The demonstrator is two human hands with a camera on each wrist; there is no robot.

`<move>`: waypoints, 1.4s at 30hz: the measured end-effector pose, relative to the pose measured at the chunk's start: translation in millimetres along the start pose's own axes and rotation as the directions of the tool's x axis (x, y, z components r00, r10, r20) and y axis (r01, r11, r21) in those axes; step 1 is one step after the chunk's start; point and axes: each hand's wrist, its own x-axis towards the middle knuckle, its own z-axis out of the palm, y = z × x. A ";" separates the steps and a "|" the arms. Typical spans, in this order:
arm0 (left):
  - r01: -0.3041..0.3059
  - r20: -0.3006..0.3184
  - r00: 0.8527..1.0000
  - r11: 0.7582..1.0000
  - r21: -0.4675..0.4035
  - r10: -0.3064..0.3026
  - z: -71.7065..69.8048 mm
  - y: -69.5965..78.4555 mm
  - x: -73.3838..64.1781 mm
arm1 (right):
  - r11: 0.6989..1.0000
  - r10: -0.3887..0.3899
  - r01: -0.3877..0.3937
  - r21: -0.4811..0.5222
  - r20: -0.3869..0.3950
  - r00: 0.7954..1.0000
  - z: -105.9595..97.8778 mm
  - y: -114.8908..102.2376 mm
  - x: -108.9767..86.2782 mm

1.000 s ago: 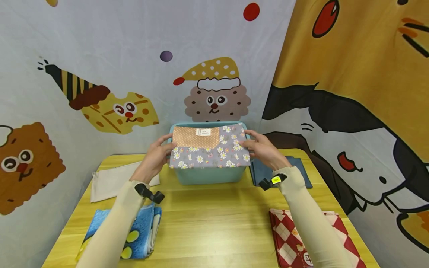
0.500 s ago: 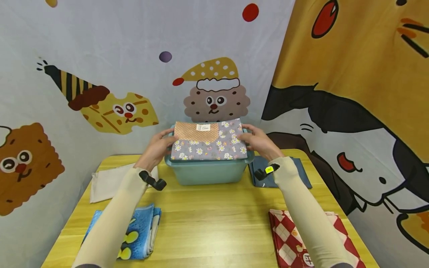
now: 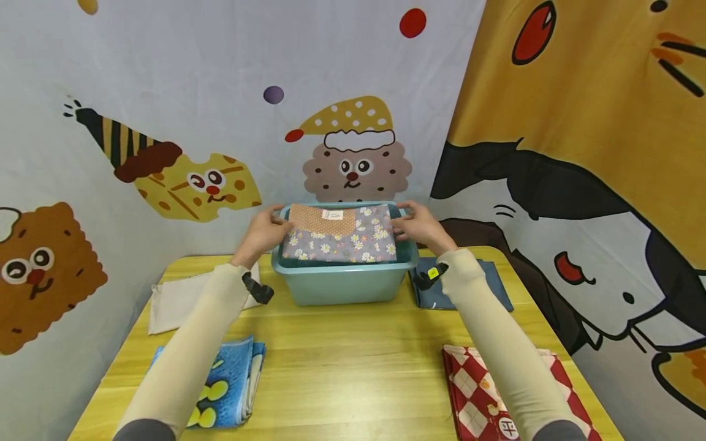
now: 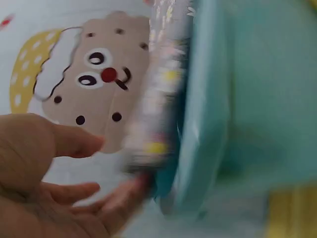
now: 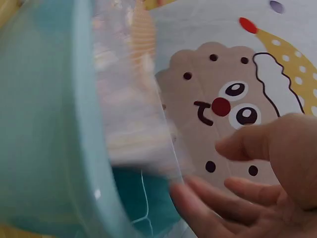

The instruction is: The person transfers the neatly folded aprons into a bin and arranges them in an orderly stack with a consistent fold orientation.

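Observation:
A folded grey floral cloth (image 3: pixel 342 244) with an orange polka-dot panel and a white label lies in the mouth of a light-teal plastic tub (image 3: pixel 344 286). On its left side is my left hand (image 3: pixel 263 233); in the left wrist view its thumb stands away from the fabric, with a fingertip (image 4: pixel 138 186) right at the cloth's corner. My right hand (image 3: pixel 421 228) is spread at the opposite end, thumb and fingers apart. The right wrist view shows the cloth blurred, dipping inside the tub's rim (image 5: pixel 84 124), with nothing between those fingers.
On the wooden table (image 3: pixel 353 361) lie other folded cloths: a white one (image 3: pixel 182 303) at left, a blue printed one (image 3: pixel 228 383) nearer, a dark blue one (image 3: pixel 496 285) right of the tub, and a red checked one (image 3: pixel 469 398) at front right. A cartoon-printed curtain (image 3: pixel 193 55) hangs behind.
The floral cloth has moved from in front of the tub's rim back and down into the tub's mouth. Both hands went with it, and their fingers have since loosened from its ends.

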 end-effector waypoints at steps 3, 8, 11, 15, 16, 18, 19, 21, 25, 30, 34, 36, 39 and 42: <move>-0.062 -0.027 0.997 0.981 0.186 0.068 -0.4 2.5 -5.9 | 0.992 -0.044 0.038 -0.120 -0.045 0.998 -4.0 4.5 -6.3; -0.143 -0.009 0.988 0.942 0.303 0.153 0.3 0.1 -12.6 | 0.966 -0.112 0.095 -0.239 -0.061 0.992 -6.8 13.8 -9.4; -0.193 0.015 0.980 0.913 0.360 0.201 3.8 -4.0 -14.4 | 0.953 -0.140 0.123 -0.277 -0.043 0.989 -6.8 18.5 -11.0; -0.245 0.041 0.968 0.884 0.397 0.249 10.0 -7.8 -17.2 | 0.929 -0.183 0.164 -0.330 -0.026 0.983 -7.2 22.0 -14.0; -0.263 0.044 0.962 0.877 0.402 0.268 11.4 -8.4 -18.1 | 0.922 -0.197 0.178 -0.344 -0.023 0.980 -7.4 22.8 -14.9; -0.307 0.049 0.948 0.857 0.413 0.316 14.5 -9.8 -20.6 | 0.905 -0.231 0.209 -0.370 -0.018 0.973 -8.4 24.5 -16.0; -0.330 0.052 0.939 0.845 0.422 0.341 16.2 -11.0 -22.0 | 0.898 -0.250 0.226 -0.378 -0.016 0.968 -8.6 25.1 -17.1; -0.367 0.056 0.922 0.819 0.441 0.383 19.2 -13.6 -25.3 | 0.882 -0.287 0.262 -0.392 -0.007 0.958 -8.7 26.5 -19.4; -0.405 0.061 0.900 0.776 0.483 0.432 25.4 -19.2 -33.6 | 0.853 -0.336 0.313 -0.417 0.018 0.942 -7.8 28.9 -25.7; -0.435 0.073 0.879 0.731 0.525 0.471 35.2 -21.6 -42.2 | 0.822 -0.346 0.313 -0.476 0.019 0.938 -9.0 33.0 -35.4; -0.456 0.086 0.866 0.709 0.538 0.492 44.7 -21.4 -49.8 | 0.792 -0.363 0.316 -0.522 0.013 0.932 -10.6 39.3 -43.6; -0.469 0.090 0.858 0.698 0.540 0.506 49.7 -21.3 -54.0 | 0.782 -0.370 0.315 -0.538 0.006 0.929 -11.1 43.3 -47.7; -0.499 0.093 0.836 0.677 0.542 0.541 56.9 -21.2 -60.2 | 0.773 -0.376 0.308 -0.555 -0.009 0.927 -12.2 49.7 -53.6; -0.530 0.099 0.809 0.647 0.549 0.579 63.8 -20.7 -65.1 | 0.765 -0.384 0.304 -0.568 -0.024 0.923 -14.4 55.3 -59.0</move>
